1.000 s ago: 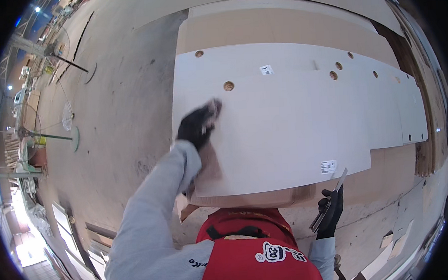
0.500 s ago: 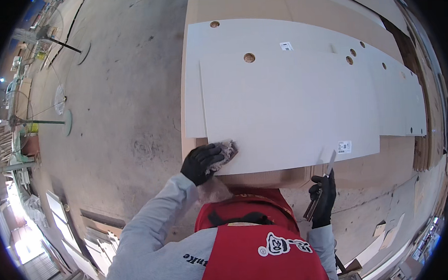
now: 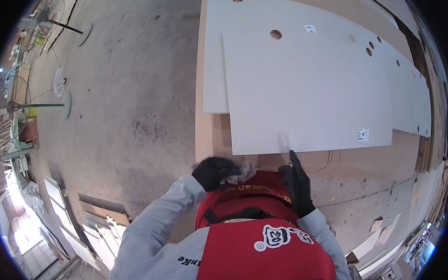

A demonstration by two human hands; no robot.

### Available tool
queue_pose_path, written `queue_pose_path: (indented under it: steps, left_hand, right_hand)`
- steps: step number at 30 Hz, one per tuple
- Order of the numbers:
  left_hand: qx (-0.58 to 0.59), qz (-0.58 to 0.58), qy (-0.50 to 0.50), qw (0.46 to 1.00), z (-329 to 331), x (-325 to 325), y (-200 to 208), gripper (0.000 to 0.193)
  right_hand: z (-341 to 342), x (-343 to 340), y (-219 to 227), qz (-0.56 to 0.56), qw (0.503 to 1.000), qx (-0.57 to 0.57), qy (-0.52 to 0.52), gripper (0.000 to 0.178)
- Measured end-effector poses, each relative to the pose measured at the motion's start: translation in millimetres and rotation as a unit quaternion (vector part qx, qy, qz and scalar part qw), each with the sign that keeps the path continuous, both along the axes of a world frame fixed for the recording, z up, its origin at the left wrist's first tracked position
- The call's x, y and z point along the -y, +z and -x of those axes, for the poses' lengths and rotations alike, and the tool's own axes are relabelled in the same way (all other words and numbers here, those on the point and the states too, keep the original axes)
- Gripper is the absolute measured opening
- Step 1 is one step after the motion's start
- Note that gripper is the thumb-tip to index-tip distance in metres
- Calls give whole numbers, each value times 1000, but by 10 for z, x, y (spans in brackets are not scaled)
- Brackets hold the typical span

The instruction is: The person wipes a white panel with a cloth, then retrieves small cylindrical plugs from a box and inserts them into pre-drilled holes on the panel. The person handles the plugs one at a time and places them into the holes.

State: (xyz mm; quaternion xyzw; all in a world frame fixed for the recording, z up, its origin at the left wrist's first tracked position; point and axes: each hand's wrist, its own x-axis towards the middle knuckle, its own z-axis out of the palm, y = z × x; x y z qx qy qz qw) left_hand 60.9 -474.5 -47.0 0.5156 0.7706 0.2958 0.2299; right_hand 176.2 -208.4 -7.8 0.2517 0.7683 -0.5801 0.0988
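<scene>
**Hands near the white board**

A grey cloth (image 3: 243, 172) is gripped by the closed fingers of the left hand (image 3: 213, 172). The right hand (image 3: 297, 182) is held at the near edge of the white board (image 3: 308, 95); its fingers are stretched open, empty.

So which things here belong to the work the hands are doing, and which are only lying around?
In the work:
- top white board
- left hand, gloved, holding a rag
- right hand, gloved, finger at the board's near edge

Lying around:
- white board underneath
- brown boards
- panels on the floor
- green stand
</scene>
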Motion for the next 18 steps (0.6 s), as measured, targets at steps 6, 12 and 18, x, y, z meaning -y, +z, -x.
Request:
queue_pose_path:
  steps: [6,12,18]
  left_hand:
    - [387,90,381,835,-350,87,7,25]
    - [376,90,385,838,-306,-86,54,30]
    - [324,101,352,873,-360,-55,58,31]
  right_hand:
    - [98,421,-93,-167,953,-78,242,44]
    - [127,727,-214,-224,930,-39,289,45]
    - [-30,646,-257,-236,935,-67,257,46]
